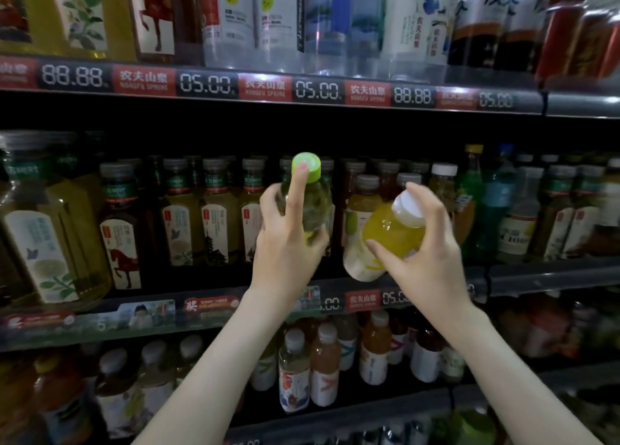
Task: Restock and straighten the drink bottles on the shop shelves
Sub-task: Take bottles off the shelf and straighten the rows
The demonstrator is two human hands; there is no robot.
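Observation:
My left hand (288, 243) grips a pale clear bottle with a lime-green cap (313, 206), held upright in front of the middle shelf, my index finger lying up against the cap. My right hand (426, 253) grips a yellow juice bottle with a white cap (385, 236), tilted so its cap points up and right and its base hangs over the shelf's front rail. Both bottles are in the air, close side by side, just in front of the rows of tea bottles (214, 216).
The middle shelf rail (536, 273) carries price tags. A large tea jug (50, 230) stands at the left. Green and blue bottles (476, 206) stand at the right. The upper shelf (268, 85) holds water and tea; the lower shelf holds several small juice bottles (322, 364).

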